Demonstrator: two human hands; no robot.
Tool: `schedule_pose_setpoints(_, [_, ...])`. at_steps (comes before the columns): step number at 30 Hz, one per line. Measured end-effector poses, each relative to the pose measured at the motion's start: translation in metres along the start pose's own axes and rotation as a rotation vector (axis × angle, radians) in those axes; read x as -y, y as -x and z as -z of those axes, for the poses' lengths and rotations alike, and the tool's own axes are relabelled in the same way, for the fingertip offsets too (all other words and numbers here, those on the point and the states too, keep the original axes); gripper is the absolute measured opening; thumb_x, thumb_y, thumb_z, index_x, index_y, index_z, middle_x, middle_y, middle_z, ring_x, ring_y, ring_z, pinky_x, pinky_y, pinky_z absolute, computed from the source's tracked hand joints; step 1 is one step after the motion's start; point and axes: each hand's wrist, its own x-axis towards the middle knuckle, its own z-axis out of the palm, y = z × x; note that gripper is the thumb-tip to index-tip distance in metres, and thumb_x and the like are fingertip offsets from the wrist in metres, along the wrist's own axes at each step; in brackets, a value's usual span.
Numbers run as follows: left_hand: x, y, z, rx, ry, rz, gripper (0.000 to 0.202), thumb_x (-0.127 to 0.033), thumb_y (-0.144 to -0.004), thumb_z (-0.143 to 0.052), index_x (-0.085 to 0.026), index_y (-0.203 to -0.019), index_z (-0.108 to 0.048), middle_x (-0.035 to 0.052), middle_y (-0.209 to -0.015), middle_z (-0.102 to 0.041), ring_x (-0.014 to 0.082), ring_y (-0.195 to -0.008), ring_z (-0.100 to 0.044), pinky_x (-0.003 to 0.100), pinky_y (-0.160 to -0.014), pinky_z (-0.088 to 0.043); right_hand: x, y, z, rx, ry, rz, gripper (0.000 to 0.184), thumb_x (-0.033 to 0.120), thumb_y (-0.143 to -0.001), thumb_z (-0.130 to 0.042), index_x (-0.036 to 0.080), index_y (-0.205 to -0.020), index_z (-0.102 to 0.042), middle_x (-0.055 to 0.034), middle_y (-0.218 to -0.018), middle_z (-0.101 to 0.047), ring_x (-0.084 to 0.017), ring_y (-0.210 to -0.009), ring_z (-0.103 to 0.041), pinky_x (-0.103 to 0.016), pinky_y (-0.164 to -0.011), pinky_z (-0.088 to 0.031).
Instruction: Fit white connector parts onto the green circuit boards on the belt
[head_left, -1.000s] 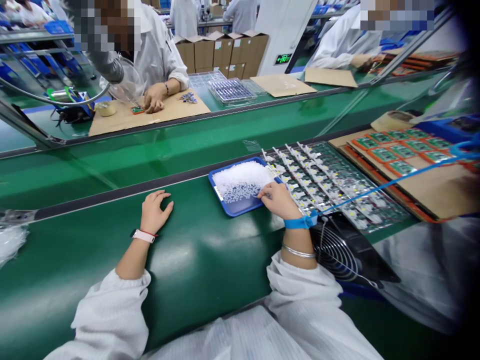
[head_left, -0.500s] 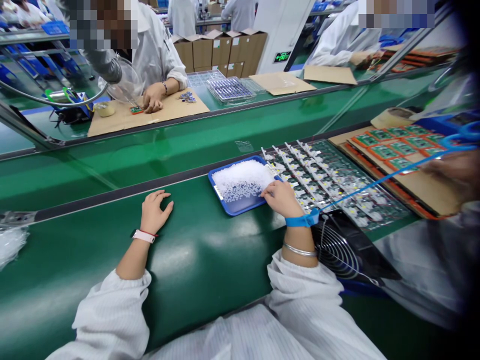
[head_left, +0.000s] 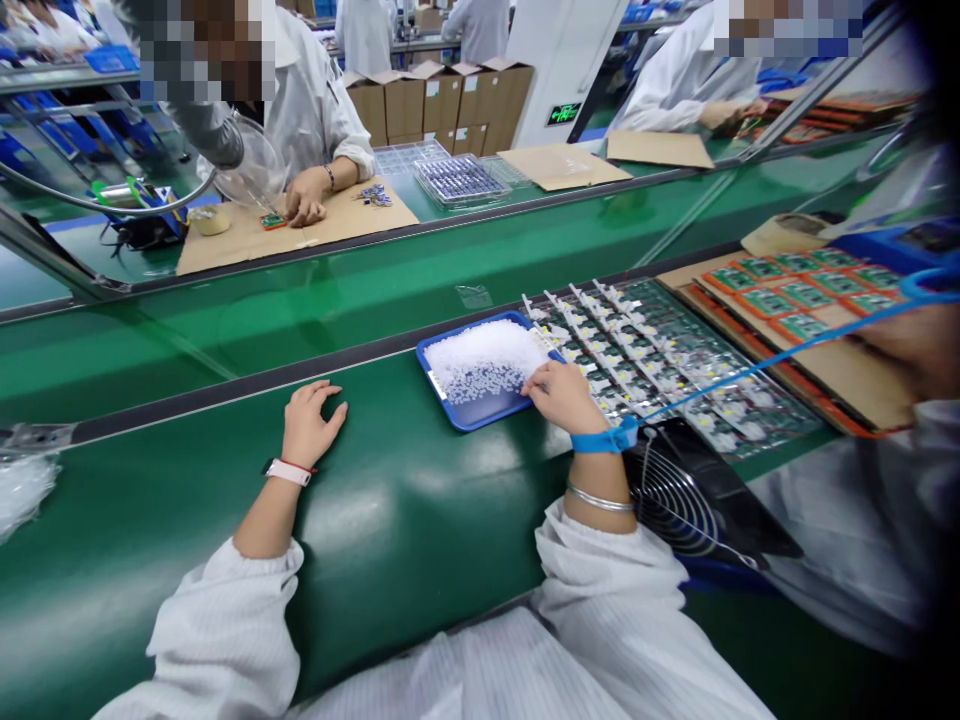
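A shallow blue tray (head_left: 478, 418) lies on the green work surface, holding a heap of small white translucent pieces (head_left: 480, 355). At the tray's right rim is my right hand (head_left: 562, 395), its fingers drawn together over the inner edge. Whatever may be between those fingertips is too small or hidden to make out. A blue wrist strap (head_left: 604, 440) with a cord circles my right wrist. Left of the tray, my left hand (head_left: 309, 425) rests on the green surface, fingers loosely apart and holding nothing.
Rows of small white assemblies (head_left: 637, 360) lie right of the tray, behind a black fan (head_left: 679, 490). Farther right are green-and-orange circuit boards (head_left: 802, 290) on cardboard and a co-worker's blurred hand. Across the green belt (head_left: 360, 300), another person handles a small board (head_left: 272, 221).
Both my hands and the tray have stayed put. A clear plastic scrap on the far belt has shifted slightly left. The co-worker's hand and blue cord at the right have moved a little.
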Motion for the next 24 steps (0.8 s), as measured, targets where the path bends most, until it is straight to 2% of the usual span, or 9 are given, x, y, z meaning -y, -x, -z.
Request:
schedule_pose_setpoints(8, [0.0002,-0.0005,-0.0002,-0.003,-0.006,0.002,0.031,-0.039,-0.081,-0.051,-0.021,-0.104,-0.063,0.0093,-0.119,-0.060,0.0282,-0.112,-0.052,0.045,-0.095,-0.040,-0.0028,-0.0026,-0.0029,-0.013,-0.014,0.013,0.029,0.017,-0.078,-0.046,0.021,-0.078,-0.075,-0.0084,-0.089,-0.064,-0.023,-0.087,-0.052,-0.037,-0.084,-0.035])
schedule_pose_setpoints(19, [0.0017,-0.0002,-0.0012,0.002,0.003,-0.004,0.032,-0.039,-0.082,-0.051,-0.021,-0.105,-0.062,0.0098,-0.119,-0.060,0.0287,-0.113,-0.051,0.046,-0.096,-0.040,0.0000,-0.0026,-0.0006,-0.005,-0.007,0.014,0.030,0.015,-0.077,-0.046,0.021,-0.079,-0.075,-0.0085,-0.089,-0.064,-0.023,-0.087,-0.053,-0.036,-0.082,-0.035])
schedule_pose_setpoints(24, [0.0015,0.0000,-0.0013,0.000,0.007,0.001,0.032,-0.040,-0.082,-0.051,-0.021,-0.104,-0.063,0.0095,-0.120,-0.060,0.0286,-0.114,-0.051,0.046,-0.096,-0.039,0.0003,-0.0043,0.0016,-0.045,-0.030,0.008,0.030,0.015,-0.077,-0.046,0.020,-0.081,-0.075,-0.0084,-0.086,-0.064,-0.023,-0.087,-0.053,-0.035,-0.083,-0.035])
